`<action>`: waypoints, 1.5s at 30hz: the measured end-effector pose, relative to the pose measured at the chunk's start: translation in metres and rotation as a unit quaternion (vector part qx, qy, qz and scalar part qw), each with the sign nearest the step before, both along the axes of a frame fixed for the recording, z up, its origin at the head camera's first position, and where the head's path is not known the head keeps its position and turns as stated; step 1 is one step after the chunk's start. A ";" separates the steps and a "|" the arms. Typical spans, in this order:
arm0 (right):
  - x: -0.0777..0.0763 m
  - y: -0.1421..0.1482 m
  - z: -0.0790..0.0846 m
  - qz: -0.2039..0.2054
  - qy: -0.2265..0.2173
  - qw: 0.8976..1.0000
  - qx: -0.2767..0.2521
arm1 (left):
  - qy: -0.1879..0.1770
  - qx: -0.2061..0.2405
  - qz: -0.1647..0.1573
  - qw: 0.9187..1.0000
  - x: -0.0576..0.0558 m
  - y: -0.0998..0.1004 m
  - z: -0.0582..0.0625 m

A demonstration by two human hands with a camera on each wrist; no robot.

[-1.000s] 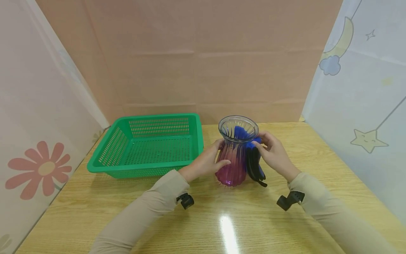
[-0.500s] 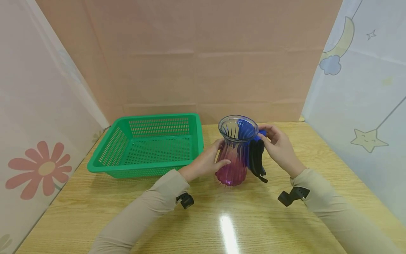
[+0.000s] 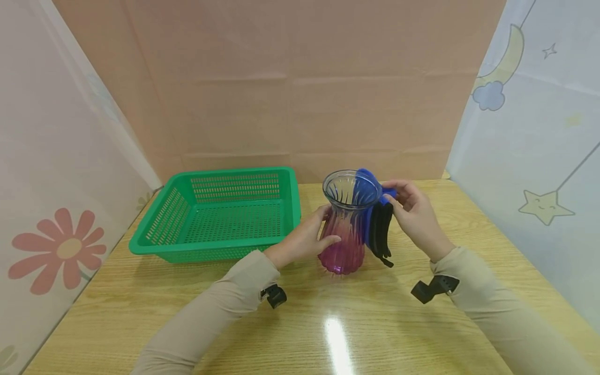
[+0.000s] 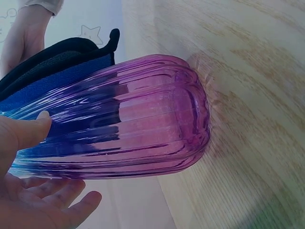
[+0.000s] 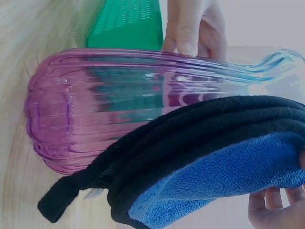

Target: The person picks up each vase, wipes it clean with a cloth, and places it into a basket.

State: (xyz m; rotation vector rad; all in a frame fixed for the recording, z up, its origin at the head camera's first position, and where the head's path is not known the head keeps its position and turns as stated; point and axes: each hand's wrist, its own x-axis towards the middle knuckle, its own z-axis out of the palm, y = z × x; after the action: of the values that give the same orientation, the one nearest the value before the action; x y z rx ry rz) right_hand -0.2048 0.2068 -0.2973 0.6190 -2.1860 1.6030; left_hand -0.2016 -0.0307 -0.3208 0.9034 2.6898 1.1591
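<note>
A ribbed glass vase (image 3: pixel 343 250), clear at the rim and fading to purple-pink at the base, stands upright on the table. My left hand (image 3: pixel 304 237) holds its left side, thumb in front and fingers partly hidden behind the glass. Against the vase's right side hangs a folded blue towelling cloth (image 5: pixel 238 167) with thick black edging and a small black loop at its lower end. My right hand (image 3: pixel 418 219) pinches the cloth near its top, beside the vase rim. Through the glass in the left wrist view, the cloth's blue shows dark behind the vase (image 4: pixel 157 114).
A green plastic basket (image 3: pixel 213 250) with slotted walls stands left of the vase, close to my left hand. The wooden table (image 3: pixel 300 323) reaches a pinkish backdrop (image 3: pixel 290 104) behind, with patterned sheets on both sides.
My right hand has shifted right and slightly up with the cloth. The cloth's blue upper part now rises above the vase rim at the right. Left hand and vase stay put.
</note>
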 end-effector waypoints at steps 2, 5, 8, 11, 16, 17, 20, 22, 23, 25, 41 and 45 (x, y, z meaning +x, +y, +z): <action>0.001 -0.001 -0.002 -0.003 -0.004 1.000 0.008 | 0.000 -0.002 0.001 1.000 0.000 0.000 0.000; 0.003 -0.003 -0.005 -0.007 -0.010 1.000 0.019 | 0.001 -0.005 0.001 1.000 0.000 0.000 0.000; 0.004 -0.005 -0.008 -0.007 -0.014 1.000 0.025 | 0.001 -0.009 0.002 1.000 0.000 0.000 0.000; 0.004 -0.007 -0.010 -0.005 -0.016 0.999 0.030 | 0.000 -0.010 0.003 1.000 0.000 0.000 0.000; 0.004 -0.007 -0.014 -0.013 -0.022 0.998 0.051 | -0.001 -0.007 0.001 1.000 0.000 0.000 0.000; 0.004 -0.007 -0.015 -0.014 -0.024 0.998 0.056 | -0.001 -0.006 0.001 1.000 0.000 0.000 0.000; 0.004 -0.006 -0.018 -0.016 -0.029 0.997 0.068 | 0.003 -0.007 0.001 1.000 0.000 0.000 -0.001; 0.004 -0.006 -0.020 -0.018 -0.033 0.996 0.075 | 0.006 -0.008 0.001 1.000 0.000 0.000 -0.001; 0.003 -0.005 -0.021 -0.019 -0.035 0.996 0.078 | 0.007 -0.008 0.001 1.000 -0.001 0.000 -0.001; 0.003 -0.005 -0.024 -0.019 -0.041 0.996 0.082 | 0.009 -0.007 0.000 1.000 0.000 0.000 -0.001; 0.003 -0.004 -0.037 -0.015 -0.081 0.991 0.108 | 0.006 0.001 0.000 1.000 0.001 -0.001 0.000; 0.002 -0.003 -0.040 -0.016 -0.082 0.990 0.111 | 0.008 0.003 -0.003 1.000 0.001 -0.001 0.000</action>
State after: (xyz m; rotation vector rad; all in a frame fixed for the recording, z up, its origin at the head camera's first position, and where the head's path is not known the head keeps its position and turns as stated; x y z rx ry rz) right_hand -0.2030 0.2038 -0.3374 0.5266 -2.5051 1.4537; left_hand -0.2009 -0.0312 -0.3207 0.9251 2.6957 1.1646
